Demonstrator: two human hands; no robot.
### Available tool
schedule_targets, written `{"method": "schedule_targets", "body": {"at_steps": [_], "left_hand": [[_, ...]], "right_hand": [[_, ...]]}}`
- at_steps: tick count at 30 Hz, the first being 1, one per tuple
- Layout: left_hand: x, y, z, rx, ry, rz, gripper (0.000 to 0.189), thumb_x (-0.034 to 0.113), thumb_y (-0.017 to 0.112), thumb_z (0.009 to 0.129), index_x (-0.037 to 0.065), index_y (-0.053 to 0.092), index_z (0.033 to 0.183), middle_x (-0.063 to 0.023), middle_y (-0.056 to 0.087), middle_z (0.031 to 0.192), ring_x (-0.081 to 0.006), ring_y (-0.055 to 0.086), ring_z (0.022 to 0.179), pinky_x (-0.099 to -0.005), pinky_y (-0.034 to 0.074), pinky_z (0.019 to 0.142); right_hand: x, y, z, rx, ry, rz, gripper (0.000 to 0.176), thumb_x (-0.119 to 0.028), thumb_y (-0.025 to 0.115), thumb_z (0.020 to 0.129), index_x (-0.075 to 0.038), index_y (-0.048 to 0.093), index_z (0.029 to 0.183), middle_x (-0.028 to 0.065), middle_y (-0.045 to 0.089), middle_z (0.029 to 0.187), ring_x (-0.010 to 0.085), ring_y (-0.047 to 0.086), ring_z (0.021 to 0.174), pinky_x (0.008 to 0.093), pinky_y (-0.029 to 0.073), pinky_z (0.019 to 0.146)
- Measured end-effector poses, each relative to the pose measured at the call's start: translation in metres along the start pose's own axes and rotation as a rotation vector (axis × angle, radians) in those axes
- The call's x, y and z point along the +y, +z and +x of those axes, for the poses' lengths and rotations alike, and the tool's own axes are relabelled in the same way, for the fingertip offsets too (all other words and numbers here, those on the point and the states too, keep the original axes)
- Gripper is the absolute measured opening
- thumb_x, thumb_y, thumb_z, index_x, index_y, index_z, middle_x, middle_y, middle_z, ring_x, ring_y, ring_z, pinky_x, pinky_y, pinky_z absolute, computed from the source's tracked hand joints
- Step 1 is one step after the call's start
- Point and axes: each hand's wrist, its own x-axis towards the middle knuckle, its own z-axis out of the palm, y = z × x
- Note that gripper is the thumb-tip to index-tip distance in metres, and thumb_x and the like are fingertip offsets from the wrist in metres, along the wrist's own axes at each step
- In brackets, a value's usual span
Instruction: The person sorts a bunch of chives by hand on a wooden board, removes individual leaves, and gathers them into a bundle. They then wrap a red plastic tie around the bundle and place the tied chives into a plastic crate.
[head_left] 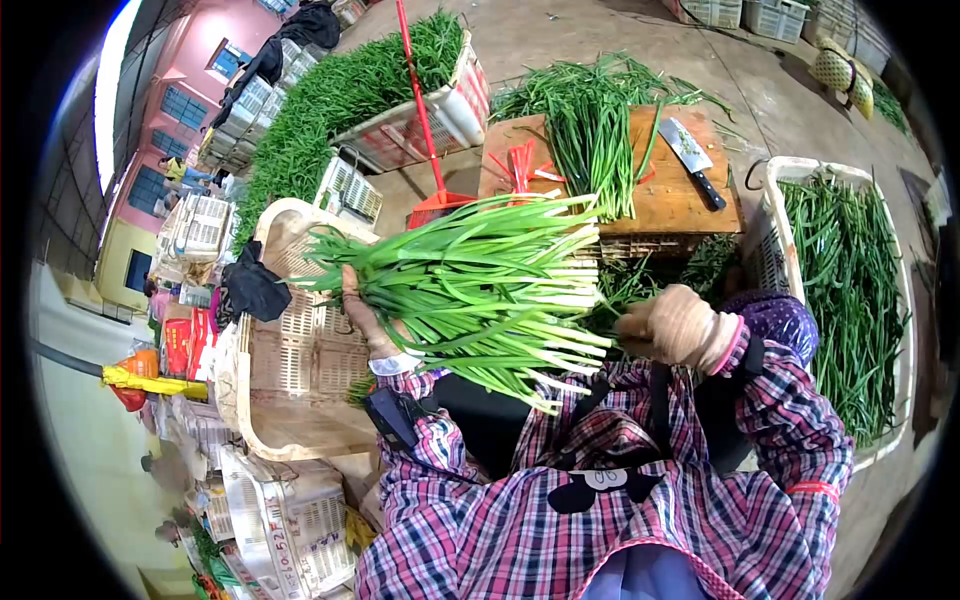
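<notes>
A big bunch of green stalks with white ends (490, 285) lies across my left hand (365, 315), whose fingers wrap round its leafy side. The white ends point right, toward my right hand (668, 325), which is gloved and closed beside them; whatever its fingers hold is too small to make out. Beyond the bunch, more green stalks (595, 150) rest on a wooden board (645, 210), with red ties (520, 165) at their left and a knife with a black handle (690, 155) at their right.
An open plastic crate (300, 370) stands at the left, with a black cloth (255, 282) on its rim. At the right is a crate full of greens (780, 225). A red dustpan (437, 205) with an upright handle stands behind the bunch. Several people are far off at the left.
</notes>
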Motion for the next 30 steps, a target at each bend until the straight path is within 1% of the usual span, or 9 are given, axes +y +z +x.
{"method": "schedule_targets", "body": {"at_steps": [5, 8, 14, 18, 22, 24, 28, 29, 30], "left_hand": [[0.004, 0.004, -0.001, -0.031, 0.067, 0.048, 0.054, 0.045, 0.051, 0.088, -0.001, 0.055, 0.116, -0.0147, 0.061, 0.11, -0.0282, 0.06, 0.097, -0.0432, 0.049, 0.087], [0.005, 0.001, -0.003, -0.043, 0.066, 0.037, 0.054, 0.045, 0.051, 0.088, 0.0, 0.054, 0.118, -0.0145, 0.061, 0.112, -0.0279, 0.059, 0.099, -0.0434, 0.049, 0.088], [0.0, 0.012, -0.015, -0.062, 0.119, 0.05, 0.052, 0.043, 0.053, 0.088, 0.002, 0.054, 0.119, -0.0133, 0.06, 0.113, -0.0269, 0.058, 0.102, -0.0428, 0.047, 0.091], [0.012, -0.004, -0.008, -0.104, 0.062, -0.011, 0.052, 0.043, 0.053, 0.088, -0.001, 0.054, 0.118, -0.0161, 0.061, 0.111, -0.0286, 0.06, 0.098, -0.0449, 0.05, 0.086], [0.016, -0.014, -0.007, -0.161, 0.03, -0.075, 0.052, 0.043, 0.052, 0.089, -0.002, 0.055, 0.117, -0.0178, 0.062, 0.109, -0.0297, 0.061, 0.096, -0.0451, 0.051, 0.085], [0.016, -0.021, -0.005, -0.145, 0.039, -0.05, 0.051, 0.043, 0.052, 0.089, -0.001, 0.055, 0.116, -0.0175, 0.063, 0.109, -0.0297, 0.061, 0.096, -0.0451, 0.051, 0.085], [0.008, -0.019, -0.007, -0.27, 0.076, -0.126, 0.047, 0.041, 0.053, 0.089, 0.0, 0.057, 0.113, -0.0159, 0.064, 0.107, -0.0294, 0.062, 0.096, -0.0463, 0.05, 0.085], [0.002, -0.011, -0.012, 0.024, 0.176, -0.001, 0.046, 0.041, 0.052, 0.089, 0.001, 0.057, 0.112, -0.0145, 0.064, 0.106, -0.0289, 0.062, 0.094, -0.0471, 0.049, 0.087], [-0.001, -0.007, -0.013, 0.023, 0.191, -0.005, 0.046, 0.041, 0.052, 0.089, 0.001, 0.057, 0.112, -0.0145, 0.064, 0.106, -0.0289, 0.062, 0.094, -0.0471, 0.049, 0.087]], "right_hand": [[0.005, -0.002, -0.017, -0.182, 0.163, -0.028, 0.023, -0.029, 0.064, 0.077, -0.01, 0.061, 0.09, 0.0096, 0.061, 0.076, 0.0311, 0.062, 0.076, 0.0428, 0.048, 0.063], [-0.001, 0.008, -0.004, 0.045, 0.181, 0.113, 0.027, -0.03, 0.065, 0.078, -0.008, 0.062, 0.093, 0.0124, 0.063, 0.08, 0.0318, 0.062, 0.077, 0.0421, 0.049, 0.066], [-0.009, 0.041, 0.028, 0.302, 0.176, 1.042, 0.037, -0.025, 0.068, 0.084, -0.002, 0.061, 0.112, 0.0098, 0.066, 0.096, 0.0154, 0.061, 0.088, 0.0287, 0.049, 0.077], [-0.013, 0.048, 0.037, 0.212, 0.253, 1.371, 0.039, -0.026, 0.068, 0.084, -0.001, 0.06, 0.113, 0.0076, 0.066, 0.097, 0.011, 0.058, 0.088, 0.0264, 0.048, 0.078], [-0.014, 0.06, 0.042, 0.172, 0.362, 1.194, 0.04, -0.027, 0.068, 0.084, -0.001, 0.06, 0.112, 0.0102, 0.068, 0.093, 0.0115, 0.06, 0.086, 0.0275, 0.048, 0.076], [-0.015, 0.064, 0.043, 0.333, 0.225, 0.842, 0.03, -0.008, 0.07, 0.08, 0.001, 0.062, 0.108, 0.0094, 0.066, 0.097, 0.0141, 0.06, 0.086, 0.0273, 0.05, 0.077], [-0.033, 0.044, 0.037, 0.437, 0.292, 0.697, 0.023, -0.024, 0.069, 0.081, -0.01, 0.066, 0.099, 0.0126, 0.066, 0.085, 0.0293, 0.063, 0.077, 0.0315, 0.049, 0.066], [-0.03, 0.048, 0.037, 0.475, 0.247, 0.605, 0.022, -0.025, 0.068, 0.081, -0.011, 0.067, 0.098, 0.0122, 0.066, 0.083, 0.0281, 0.064, 0.074, 0.0309, 0.048, 0.064], [-0.028, 0.052, 0.036, 0.427, 0.292, 0.573, 0.026, -0.025, 0.067, 0.081, -0.011, 0.065, 0.103, 0.0128, 0.066, 0.086, 0.0274, 0.064, 0.074, 0.0305, 0.049, 0.064]]}}
